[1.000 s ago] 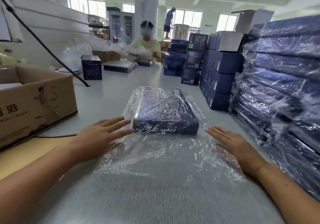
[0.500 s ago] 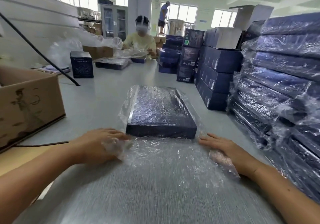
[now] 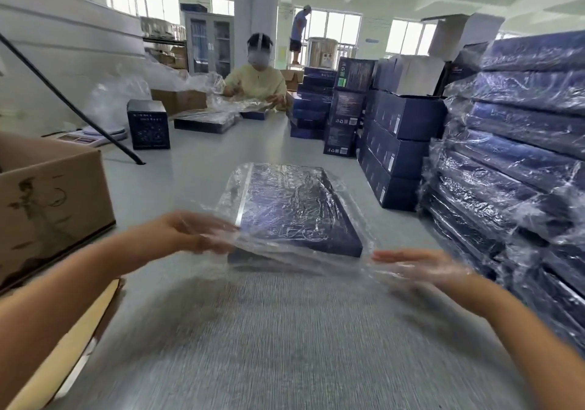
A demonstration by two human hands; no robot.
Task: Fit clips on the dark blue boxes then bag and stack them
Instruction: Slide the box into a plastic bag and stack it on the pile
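A flat dark blue box [image 3: 294,207] lies lengthwise on the grey table [image 3: 285,346], inside a clear plastic bag [image 3: 300,260]. The bag's open end is lifted off the table and stretched across the box's near edge between my hands. My left hand [image 3: 196,232] is at the box's near left corner and pinches the film, blurred by motion. My right hand [image 3: 421,264] is off the near right corner, fingers straight, with film draped over it. No clip can be made out on the box.
A tall stack of bagged blue boxes [image 3: 522,156] fills the right side. Unbagged blue boxes [image 3: 399,143] are stacked behind it. A cardboard carton [image 3: 47,200] stands at the left, a black cable [image 3: 69,102] slants past it. A person [image 3: 256,80] works at the far end.
Both hands went from flat on the film beside the box to gathering the loose bag end. That end has since risen off the table over the box's near edge.
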